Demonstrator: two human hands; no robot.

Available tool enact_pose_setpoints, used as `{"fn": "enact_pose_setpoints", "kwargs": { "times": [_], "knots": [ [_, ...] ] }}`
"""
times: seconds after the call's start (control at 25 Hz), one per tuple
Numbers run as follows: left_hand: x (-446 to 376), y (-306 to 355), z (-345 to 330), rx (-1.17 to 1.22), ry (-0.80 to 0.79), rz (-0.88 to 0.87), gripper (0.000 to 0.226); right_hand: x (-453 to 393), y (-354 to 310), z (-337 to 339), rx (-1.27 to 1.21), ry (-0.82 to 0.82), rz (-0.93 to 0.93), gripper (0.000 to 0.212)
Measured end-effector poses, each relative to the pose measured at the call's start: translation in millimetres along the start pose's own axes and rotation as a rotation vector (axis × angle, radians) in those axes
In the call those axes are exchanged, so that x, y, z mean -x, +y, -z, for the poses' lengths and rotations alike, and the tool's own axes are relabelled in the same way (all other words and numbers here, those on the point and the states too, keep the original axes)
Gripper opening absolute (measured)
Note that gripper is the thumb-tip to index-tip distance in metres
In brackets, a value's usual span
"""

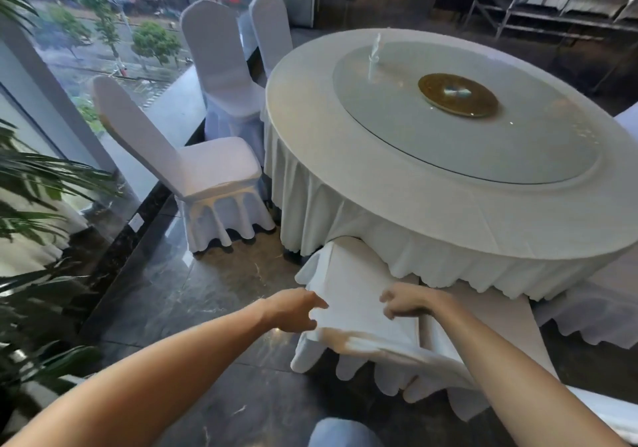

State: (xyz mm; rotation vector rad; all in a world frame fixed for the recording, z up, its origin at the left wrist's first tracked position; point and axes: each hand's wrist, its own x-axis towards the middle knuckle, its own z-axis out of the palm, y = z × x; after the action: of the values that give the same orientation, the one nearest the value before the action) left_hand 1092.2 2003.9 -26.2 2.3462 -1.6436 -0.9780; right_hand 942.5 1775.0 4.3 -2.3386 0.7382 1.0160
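**Both hands on the cloth**

A white cloth (352, 281) lies on a covered chair (359, 374) at the table's (362, 184) 6 o'clock. The left hand (293, 310) pinches its 9 o'clock edge between thumb and fingers. The right hand (404, 300), fingers curled, grips it near 3 o'clock. The table's glass turntable (518, 142) carries a gold disc (459, 96) at its centre and a napkin (374, 51) standing at 10 o'clock.

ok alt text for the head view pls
Two bare hands grip a white cloth on a white-covered chair: the left hand pinches its edge, the right hand curls on top. Behind stands a round table draped in white, with a glass turntable; more covered chairs line the window.
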Motion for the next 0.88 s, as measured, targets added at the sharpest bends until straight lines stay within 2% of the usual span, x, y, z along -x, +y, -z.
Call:
{"fn": "enact_pose_setpoints", "kwargs": {
  "times": [0.24,0.4,0.56,0.72,0.88],
  "knots": [
    [15.3,-101.0,87.1,-0.066,0.278,0.099,0.06,-60.7,-112.7,47.3,0.092,0.122,0.108,0.061],
    [1.2,-175.8,150.7,-0.142,0.436,0.106,0.058,-115.3,-180.0,97.4,0.125,0.254,0.153,0.056],
    [-26.9,-262.1,222.9,-0.188,0.502,0.143,0.067,-186.3,-251.7,166.3,0.107,0.395,0.228,0.054],
    [-46.8,-339.4,297.2,-0.253,0.463,0.171,0.071,-239.8,-325.8,245.3,0.08,0.5,0.262,0.054],
    [-60.5,-408.4,368.3,-0.33,0.512,0.187,0.074,-280.3,-392.8,309.7,0.062,0.587,0.311,0.059]
  ]
}}
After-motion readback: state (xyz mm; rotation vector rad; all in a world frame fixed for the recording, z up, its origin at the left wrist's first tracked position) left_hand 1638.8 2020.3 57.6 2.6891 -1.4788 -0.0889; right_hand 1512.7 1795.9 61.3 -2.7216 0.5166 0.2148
